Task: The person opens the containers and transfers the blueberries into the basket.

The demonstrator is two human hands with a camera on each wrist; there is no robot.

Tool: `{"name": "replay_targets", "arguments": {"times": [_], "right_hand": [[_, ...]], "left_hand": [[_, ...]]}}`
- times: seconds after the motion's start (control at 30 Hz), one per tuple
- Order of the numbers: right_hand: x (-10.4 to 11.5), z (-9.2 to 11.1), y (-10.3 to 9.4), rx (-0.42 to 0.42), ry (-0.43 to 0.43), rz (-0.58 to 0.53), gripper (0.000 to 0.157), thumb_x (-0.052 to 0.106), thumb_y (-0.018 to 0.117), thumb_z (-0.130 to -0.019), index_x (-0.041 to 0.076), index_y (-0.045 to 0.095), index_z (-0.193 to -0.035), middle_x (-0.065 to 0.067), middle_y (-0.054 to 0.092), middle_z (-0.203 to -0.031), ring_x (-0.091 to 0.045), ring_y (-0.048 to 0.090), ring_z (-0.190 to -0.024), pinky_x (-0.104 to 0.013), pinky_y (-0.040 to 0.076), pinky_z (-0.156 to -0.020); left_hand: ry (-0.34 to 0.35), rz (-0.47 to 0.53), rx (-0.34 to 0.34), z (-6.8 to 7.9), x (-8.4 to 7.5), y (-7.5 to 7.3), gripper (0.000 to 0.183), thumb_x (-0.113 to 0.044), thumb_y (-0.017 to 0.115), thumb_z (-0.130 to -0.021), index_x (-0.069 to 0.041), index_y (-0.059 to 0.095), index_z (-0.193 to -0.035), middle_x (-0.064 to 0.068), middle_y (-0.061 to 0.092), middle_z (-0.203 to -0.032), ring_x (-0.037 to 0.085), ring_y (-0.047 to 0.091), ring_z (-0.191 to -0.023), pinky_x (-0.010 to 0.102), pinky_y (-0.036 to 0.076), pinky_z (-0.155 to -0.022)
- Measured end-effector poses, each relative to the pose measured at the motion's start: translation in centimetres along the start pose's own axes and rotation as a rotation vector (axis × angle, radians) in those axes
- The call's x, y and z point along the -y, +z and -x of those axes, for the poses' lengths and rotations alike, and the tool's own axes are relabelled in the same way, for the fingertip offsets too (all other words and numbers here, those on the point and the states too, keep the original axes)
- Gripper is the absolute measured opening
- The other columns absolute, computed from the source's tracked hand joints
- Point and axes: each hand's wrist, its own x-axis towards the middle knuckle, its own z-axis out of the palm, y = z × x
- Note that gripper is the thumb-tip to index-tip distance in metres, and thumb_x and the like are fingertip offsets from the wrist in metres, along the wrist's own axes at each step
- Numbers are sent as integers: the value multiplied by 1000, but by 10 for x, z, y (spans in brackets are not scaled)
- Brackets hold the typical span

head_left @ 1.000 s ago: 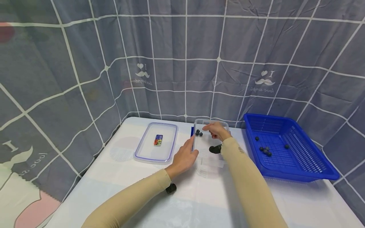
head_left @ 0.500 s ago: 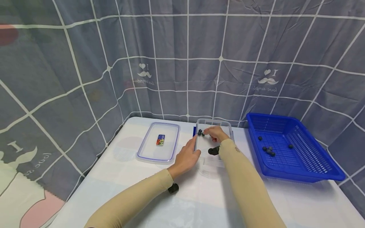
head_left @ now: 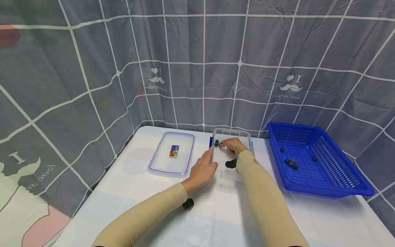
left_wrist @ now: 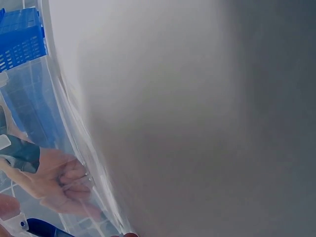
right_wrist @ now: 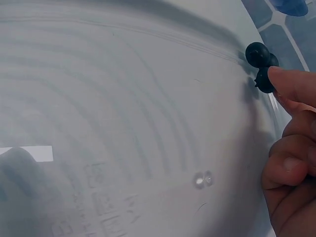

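Note:
A clear plastic container (head_left: pixel 232 131) with blue clips sits at the far middle of the table. Inside its far left corner lie several blueberries (right_wrist: pixel 257 54), close together. My right hand (head_left: pixel 235 145) reaches into the container and pinches one blueberry (right_wrist: pixel 265 81) of that cluster with finger and thumb, the other fingers curled. Along the container's left side rests my left hand (head_left: pixel 201 171), its fingers fairly straight and pointing to the far corner. In the left wrist view the right hand (left_wrist: pixel 66 180) shows through the clear wall.
A clear lid (head_left: pixel 160 161) with a blue seal and a small colourful label (head_left: pixel 174 151) lies left of the container. To the right stands a blue plastic basket (head_left: pixel 324 188) holding several blueberries (head_left: pixel 291 164). A grey checked curtain (head_left: pixel 185 82) hangs behind the table.
My right hand has moved to the left corner of the container and taken hold of a blueberry there. The left hand stays at the container's side. The head view has shifted slightly.

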Motion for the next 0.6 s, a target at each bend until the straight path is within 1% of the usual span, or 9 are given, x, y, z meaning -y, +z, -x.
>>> {"name": "replay_targets", "arguments": {"times": [0.17, 0.37, 0.6], "right_hand": [[2, 6, 0, -17, -3, 12, 39, 14, 75, -87, 8, 70, -125, 8, 35, -48, -9, 34, -45, -24, 29, -47], [4, 6, 0, -30, -6, 35, 36, 15, 74, -89, 8, 70, -124, 8, 36, -49, -9, 35, -46, -24, 29, -48], [6, 8, 1, 3, -39, 68, 34, 14, 72, -90, 4, 69, -123, 8, 33, -49, -8, 33, -44, -23, 28, -46]], "left_hand": [[-3, -5, 5, 0, -2, -1, 71, -39, 41, -96, -28, 19, -163, -4, 34, -163, 29, 47, -140, 55, 44, -106], [2, 0, 3, 0, -3, -2, 71, -39, 41, -96, -27, 20, -163, -3, 34, -163, 30, 47, -139, 56, 44, -105], [-8, -12, 7, 2, -2, -3, 71, -40, 41, -97, -28, 19, -163, -3, 34, -163, 31, 47, -139, 56, 44, -104]]}}
